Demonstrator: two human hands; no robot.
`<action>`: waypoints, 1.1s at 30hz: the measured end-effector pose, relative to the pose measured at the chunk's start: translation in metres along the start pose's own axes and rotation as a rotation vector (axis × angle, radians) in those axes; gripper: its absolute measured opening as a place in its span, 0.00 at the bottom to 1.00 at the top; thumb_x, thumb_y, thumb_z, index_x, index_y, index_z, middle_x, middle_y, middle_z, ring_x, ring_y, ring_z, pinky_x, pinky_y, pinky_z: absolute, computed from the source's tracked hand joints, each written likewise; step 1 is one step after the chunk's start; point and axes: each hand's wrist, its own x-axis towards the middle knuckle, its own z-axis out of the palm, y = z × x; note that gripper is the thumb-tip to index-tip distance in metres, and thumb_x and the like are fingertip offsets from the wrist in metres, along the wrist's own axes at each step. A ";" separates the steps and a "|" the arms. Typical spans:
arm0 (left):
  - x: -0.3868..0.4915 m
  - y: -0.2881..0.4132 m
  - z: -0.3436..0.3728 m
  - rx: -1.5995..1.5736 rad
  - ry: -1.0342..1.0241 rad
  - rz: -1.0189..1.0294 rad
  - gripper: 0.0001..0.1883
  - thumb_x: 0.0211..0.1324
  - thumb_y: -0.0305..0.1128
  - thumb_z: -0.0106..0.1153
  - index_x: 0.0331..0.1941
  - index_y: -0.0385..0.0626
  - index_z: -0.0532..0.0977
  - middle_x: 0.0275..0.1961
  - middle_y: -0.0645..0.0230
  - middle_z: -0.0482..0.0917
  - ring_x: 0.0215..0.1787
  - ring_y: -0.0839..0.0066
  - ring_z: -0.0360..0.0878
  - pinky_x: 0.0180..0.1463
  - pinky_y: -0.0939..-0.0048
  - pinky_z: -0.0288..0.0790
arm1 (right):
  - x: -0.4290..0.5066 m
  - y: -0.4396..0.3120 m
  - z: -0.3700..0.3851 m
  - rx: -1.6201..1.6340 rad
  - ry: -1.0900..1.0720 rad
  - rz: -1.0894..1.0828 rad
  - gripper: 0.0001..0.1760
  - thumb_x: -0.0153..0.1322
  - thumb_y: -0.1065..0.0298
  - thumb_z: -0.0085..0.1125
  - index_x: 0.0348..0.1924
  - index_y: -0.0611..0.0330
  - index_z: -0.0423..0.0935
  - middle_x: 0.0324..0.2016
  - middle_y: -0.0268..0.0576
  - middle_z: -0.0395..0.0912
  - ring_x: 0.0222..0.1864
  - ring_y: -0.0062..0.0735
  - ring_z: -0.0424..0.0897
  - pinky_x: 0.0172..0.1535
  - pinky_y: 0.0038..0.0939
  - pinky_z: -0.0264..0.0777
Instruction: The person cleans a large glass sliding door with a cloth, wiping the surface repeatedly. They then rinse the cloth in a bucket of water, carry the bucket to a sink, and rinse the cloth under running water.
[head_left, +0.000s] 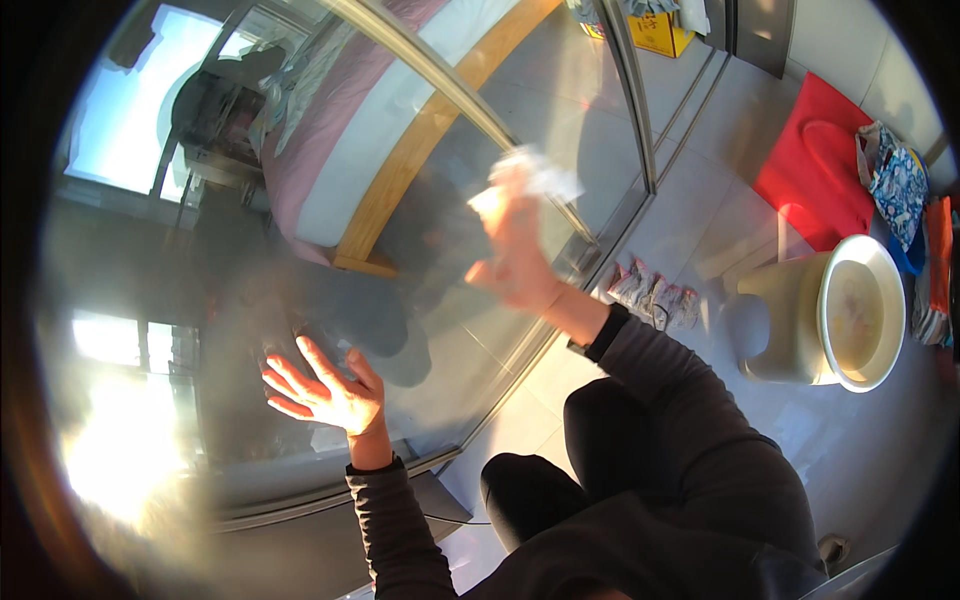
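Observation:
A large glass sliding door panel (450, 300) with a metal frame stands before me. My left hand (337, 394) rests near or against the glass with its fingers spread and nothing in it. Higher up and to the right, my right hand (517, 255) is blurred by motion and holds a crumpled white cloth or paper (536, 176) at the glass, beside a vertical frame bar (450, 82). A dark band circles my right wrist. Through the glass show a bed with a wooden frame (397, 172) and pink bedding, along with bright window reflections.
A white basin (826, 322) of cloudy water sits on a pale stool (780, 322) at the right. Behind it are a red plastic piece (817, 172) and a blue patterned bag (896, 180). Grey-pink slippers or cloths (656, 294) lie by the floor track. A yellow box (660, 34) stands farther off.

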 end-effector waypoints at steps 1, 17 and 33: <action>0.000 0.003 0.000 0.027 -0.019 -0.005 0.30 0.69 0.51 0.43 0.65 0.39 0.67 0.71 0.39 0.57 0.75 0.41 0.50 0.74 0.41 0.35 | 0.012 -0.008 0.002 0.034 -0.166 -0.176 0.44 0.67 0.44 0.60 0.67 0.66 0.59 0.71 0.59 0.47 0.75 0.56 0.42 0.70 0.60 0.34; 0.016 0.047 0.027 0.102 0.025 0.046 0.30 0.70 0.48 0.39 0.68 0.39 0.61 0.73 0.43 0.53 0.76 0.44 0.48 0.73 0.43 0.42 | -0.129 0.284 -0.035 -0.034 0.309 1.234 0.41 0.79 0.44 0.31 0.74 0.63 0.32 0.75 0.51 0.38 0.76 0.44 0.38 0.73 0.42 0.31; 0.011 0.068 0.030 0.105 0.017 0.079 0.30 0.71 0.46 0.39 0.69 0.38 0.59 0.74 0.44 0.52 0.76 0.46 0.45 0.73 0.44 0.42 | -0.164 0.239 -0.024 -0.203 0.307 0.347 0.35 0.79 0.60 0.39 0.73 0.66 0.41 0.73 0.61 0.38 0.73 0.62 0.41 0.72 0.49 0.38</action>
